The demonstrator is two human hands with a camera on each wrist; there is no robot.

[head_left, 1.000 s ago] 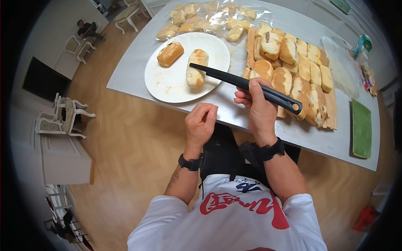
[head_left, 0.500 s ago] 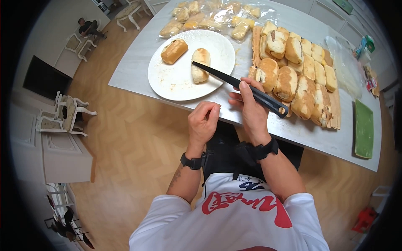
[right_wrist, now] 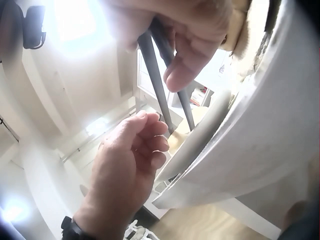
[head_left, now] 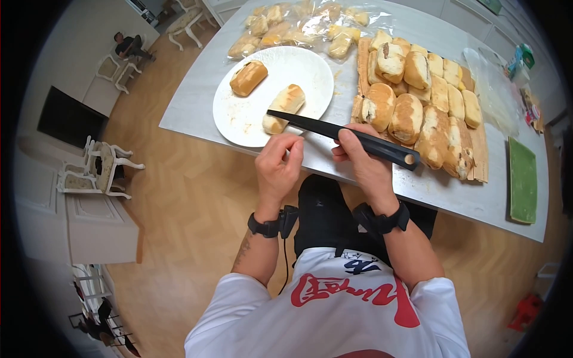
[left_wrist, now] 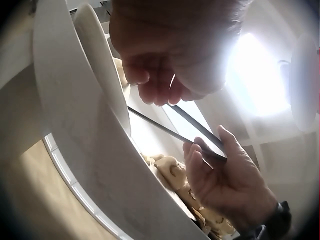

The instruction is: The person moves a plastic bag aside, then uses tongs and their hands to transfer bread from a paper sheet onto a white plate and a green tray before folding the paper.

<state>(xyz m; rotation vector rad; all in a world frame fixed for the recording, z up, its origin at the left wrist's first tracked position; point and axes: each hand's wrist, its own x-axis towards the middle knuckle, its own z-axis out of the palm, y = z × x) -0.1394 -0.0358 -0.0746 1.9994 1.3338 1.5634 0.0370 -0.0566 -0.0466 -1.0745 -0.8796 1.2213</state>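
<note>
The right hand (head_left: pixel 369 164) pinched the black tongs (head_left: pixel 322 127) between thumb and fingers. The tongs reached left over the white plate (head_left: pixel 234 121), and in the head view their tip crossed a roll (head_left: pixel 291 97), which lay slanted toward the plate's near edge; I could not tell whether both tips touched it. The left hand (head_left: pixel 279 164) hung beside that edge, fingers loosely curled. A 2nd roll (head_left: pixel 249 78) lay farther back on the plate, apart from the 1st. On the desk (head_left: pixel 190 102), loaves (head_left: pixel 409 121) sat on cardboard (head_left: pixel 479 160) right of the plate, bagged bread (head_left: pixel 285 37) lay behind it, and a green tray (head_left: pixel 522 182) lay at the right end.
</note>
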